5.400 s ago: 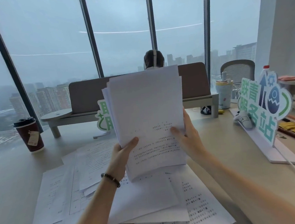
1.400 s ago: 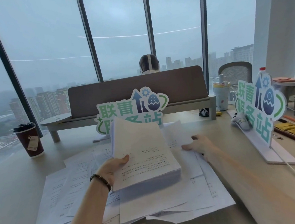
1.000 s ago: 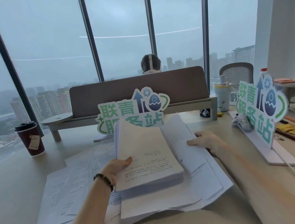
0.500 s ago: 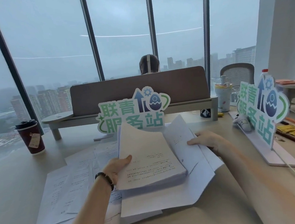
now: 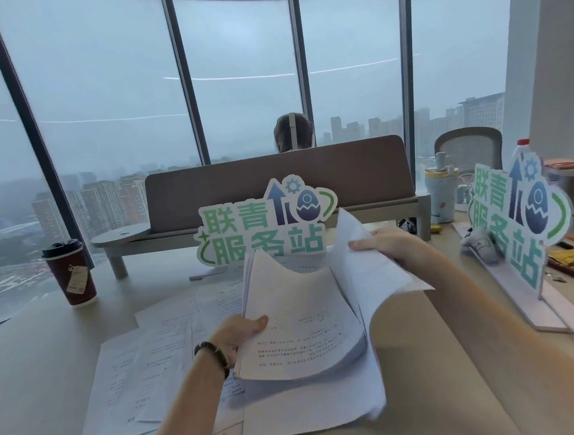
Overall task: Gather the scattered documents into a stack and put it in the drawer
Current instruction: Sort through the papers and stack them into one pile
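Two hands are busy with paper here. The left hand (image 5: 241, 330), with a dark beaded bracelet (image 5: 212, 355) on the wrist, grips the thick stack of documents (image 5: 304, 322) by its left edge, thumb curled over the top printed page and fingers tucked out of sight underneath. The stack sits tilted, near edge low and far edge bowed up in a curve, held just above the desk (image 5: 33, 374).

The right hand (image 5: 384, 245) pinches a few loose sheets (image 5: 375, 268) at their far edge, thumb on top, and holds them lifted off the desk so they flop down and curl against the right side of the stack. Honestly can't tell how many sheets are in that bunch.

More scattered pages (image 5: 159, 357) lie flat on the desk to the left of the stack and under it, overlapping each other, with one big sheet (image 5: 311, 411) poking out toward the near edge.

Off to the far left stands a dark red coffee cup (image 5: 70, 274) with a black lid. A green-and-blue cutout sign (image 5: 266, 231) stands just behind the papers, and a second matching sign (image 5: 516, 226) stands on the right on a pale base. A pale tumbler (image 5: 441, 195) sits further back, and someone's head (image 5: 293, 132) shows over the brown divider (image 5: 276, 180).
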The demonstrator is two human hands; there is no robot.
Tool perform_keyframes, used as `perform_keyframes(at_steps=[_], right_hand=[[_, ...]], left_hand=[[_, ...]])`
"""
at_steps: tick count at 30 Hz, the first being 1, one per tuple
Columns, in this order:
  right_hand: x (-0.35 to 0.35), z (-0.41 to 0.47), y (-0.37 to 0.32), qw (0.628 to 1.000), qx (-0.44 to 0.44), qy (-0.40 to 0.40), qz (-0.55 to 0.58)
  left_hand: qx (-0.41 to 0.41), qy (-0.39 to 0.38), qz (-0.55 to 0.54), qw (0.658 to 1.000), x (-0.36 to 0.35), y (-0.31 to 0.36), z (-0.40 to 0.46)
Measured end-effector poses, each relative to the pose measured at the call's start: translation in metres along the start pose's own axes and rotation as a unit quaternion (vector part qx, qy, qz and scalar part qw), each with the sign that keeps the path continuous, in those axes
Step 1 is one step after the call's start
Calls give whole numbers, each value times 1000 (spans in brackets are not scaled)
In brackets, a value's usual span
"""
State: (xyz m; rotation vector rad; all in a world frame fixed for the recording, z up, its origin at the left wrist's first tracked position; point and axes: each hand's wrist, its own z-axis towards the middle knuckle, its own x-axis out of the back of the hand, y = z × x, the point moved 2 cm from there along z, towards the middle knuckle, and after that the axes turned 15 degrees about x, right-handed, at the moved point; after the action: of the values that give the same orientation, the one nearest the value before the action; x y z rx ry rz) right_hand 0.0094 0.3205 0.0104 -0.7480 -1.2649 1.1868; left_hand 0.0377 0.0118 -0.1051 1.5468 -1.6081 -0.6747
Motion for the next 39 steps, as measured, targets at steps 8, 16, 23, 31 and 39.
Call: perform_keyframes(at_steps=[8, 16, 23, 31, 39], right_hand=[[10, 2, -41, 973, 75, -43, 216], [-8, -1, 41, 983, -28, 3, 181], [-30, 6, 100, 982, -77, 135, 107], [-30, 0, 95, 975, -63, 161, 140], [-37, -1, 104, 974, -99, 162, 125]], left_hand=[[-21, -13, -10, 1000, 2, 4, -5], [-61, -127, -179, 974, -2, 5, -15], [-89, -41, -55, 994, -4, 11, -12], [-65, -46, -101, 992, -10, 6, -5], [-74, -36, -179, 980, -10, 4, -8]])
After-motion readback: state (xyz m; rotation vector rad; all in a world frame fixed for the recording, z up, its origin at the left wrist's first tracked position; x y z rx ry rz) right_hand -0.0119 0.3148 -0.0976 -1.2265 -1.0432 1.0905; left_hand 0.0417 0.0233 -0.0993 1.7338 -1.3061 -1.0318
